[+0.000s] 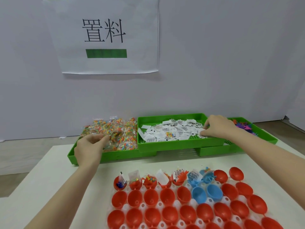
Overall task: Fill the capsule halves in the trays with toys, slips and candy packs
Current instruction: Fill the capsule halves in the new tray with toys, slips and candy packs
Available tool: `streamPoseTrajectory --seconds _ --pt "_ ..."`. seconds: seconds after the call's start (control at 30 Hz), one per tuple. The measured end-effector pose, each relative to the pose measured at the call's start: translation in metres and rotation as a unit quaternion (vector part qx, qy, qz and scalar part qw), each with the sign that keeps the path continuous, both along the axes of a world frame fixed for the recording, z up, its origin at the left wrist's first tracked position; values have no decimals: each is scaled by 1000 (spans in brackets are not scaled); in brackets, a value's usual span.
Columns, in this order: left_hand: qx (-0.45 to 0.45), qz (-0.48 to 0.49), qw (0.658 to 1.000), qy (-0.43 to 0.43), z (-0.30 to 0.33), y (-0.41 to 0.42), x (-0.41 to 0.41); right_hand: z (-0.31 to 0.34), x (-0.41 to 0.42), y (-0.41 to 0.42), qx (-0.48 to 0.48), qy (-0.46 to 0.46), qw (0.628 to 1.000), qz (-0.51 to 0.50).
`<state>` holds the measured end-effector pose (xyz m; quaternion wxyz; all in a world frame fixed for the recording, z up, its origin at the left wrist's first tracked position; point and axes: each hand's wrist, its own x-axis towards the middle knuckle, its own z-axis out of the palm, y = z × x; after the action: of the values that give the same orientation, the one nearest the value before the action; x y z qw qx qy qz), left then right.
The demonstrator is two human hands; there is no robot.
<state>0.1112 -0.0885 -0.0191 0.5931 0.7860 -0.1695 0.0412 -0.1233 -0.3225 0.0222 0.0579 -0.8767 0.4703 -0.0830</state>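
Green trays are set along the far side: candy packs (115,134) are heaped in the left tray (87,158), paper slips (171,129) in the middle tray (179,143), toys (244,126) in the right tray (267,138), largely hidden. Candy packs are gripped by the left hand (90,146); slips are pinched by the right hand (217,125). Red and blue capsule halves (166,197) sit in a near white tray (177,204), cut off below; only the farthest row is filled.

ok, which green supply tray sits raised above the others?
The middle tray, holding the paper slips; its ends rest on the candy tray and toy tray flanking it.
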Motion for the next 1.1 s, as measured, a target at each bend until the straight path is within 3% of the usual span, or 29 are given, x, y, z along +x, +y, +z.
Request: streamPoseTrajectory --seconds 0.07,0.17,0.3,0.37,0.43,0.5,0.63,0.73,0.8,1.0,1.1 --pt "-10 -11 1000 7 0 0 1 -1 -1 1 -20 -32 999 -7" --pt "-64 -24 998 13 5 2 -2 -1 -5 1 -32 -160 986 -26" --pt "-140 -95 984 51 16 4 -17 2 -9 1 18 -265 964 -30" --pt "-154 -131 978 60 26 4 -30 3 -10 4 70 -363 928 -50" --pt "-153 -169 970 87 38 1 -46 9 -13 13 153 -475 864 -66" --pt "-138 -228 956 126 50 -1 -68 19 -23 32 230 -528 817 -30" --pt "-110 -395 885 220 67 -12 -123 32 -49 89 311 -510 791 130" --pt "-88 -479 826 284 76 -23 -161 31 -61 118 289 -507 792 179" --pt "-92 -491 805 319 78 -29 -178 29 -68 125 256 -519 795 180" --pt "-74 -500 821 266 75 -33 -205 23 -88 119 114 -509 836 168" --pt "-84 -486 822 283 77 -37 -209 22 -91 114 81 -493 849 174"
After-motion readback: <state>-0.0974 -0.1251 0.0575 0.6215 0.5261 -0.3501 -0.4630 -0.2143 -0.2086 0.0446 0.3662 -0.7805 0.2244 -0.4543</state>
